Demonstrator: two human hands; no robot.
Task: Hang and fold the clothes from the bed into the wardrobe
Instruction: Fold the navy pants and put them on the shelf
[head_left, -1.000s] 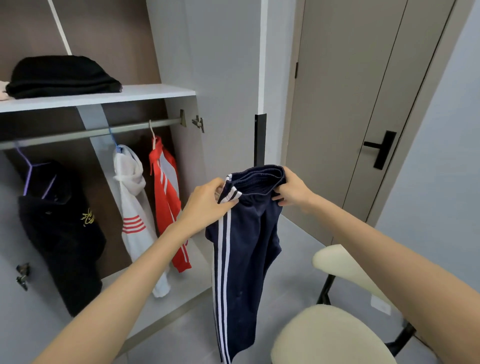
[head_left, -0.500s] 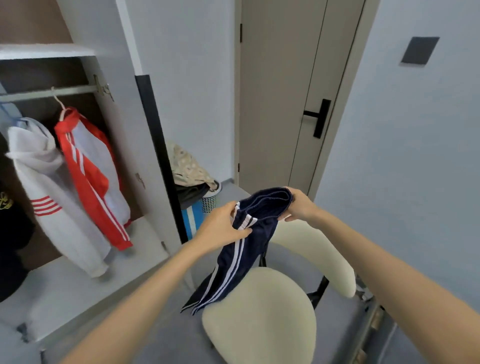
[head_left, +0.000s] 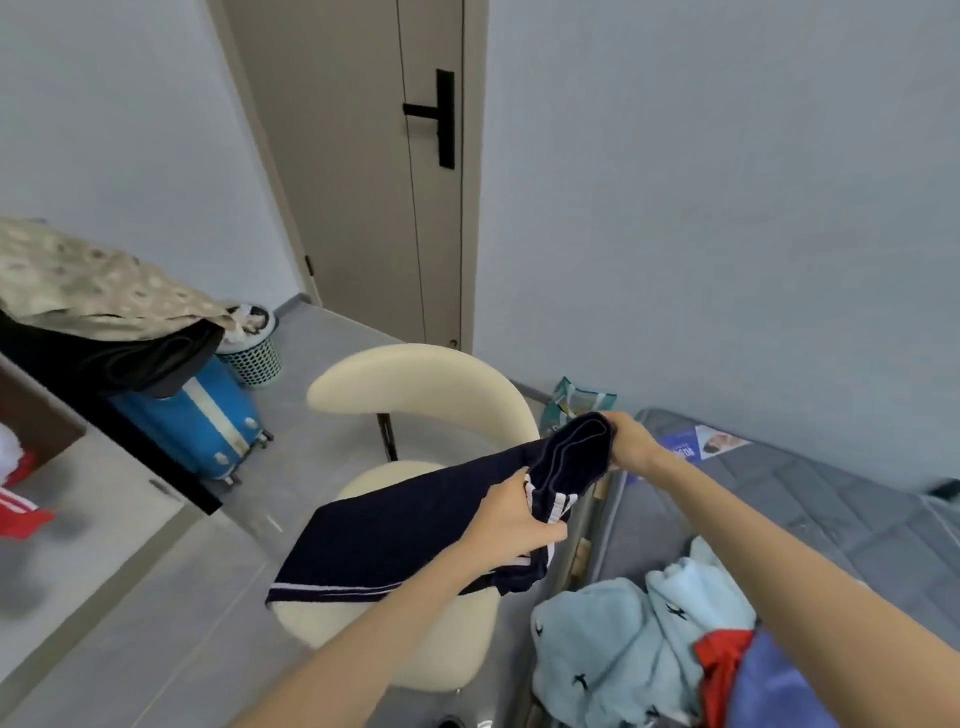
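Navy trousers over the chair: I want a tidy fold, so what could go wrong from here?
1. The left hand and right hand grip only the waistband end of the navy trousers, so the legs trail loose across the chair and might catch on it or slip to the floor.
2. The light blue garment lies bunched on the bed; laying the trousers there could tangle them.

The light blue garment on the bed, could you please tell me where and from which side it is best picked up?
Probably pinch the raised fold at the top of the light blue garment, coming from above on the chair side: it lies crumpled at the mattress edge, and a red garment overlaps its other side.
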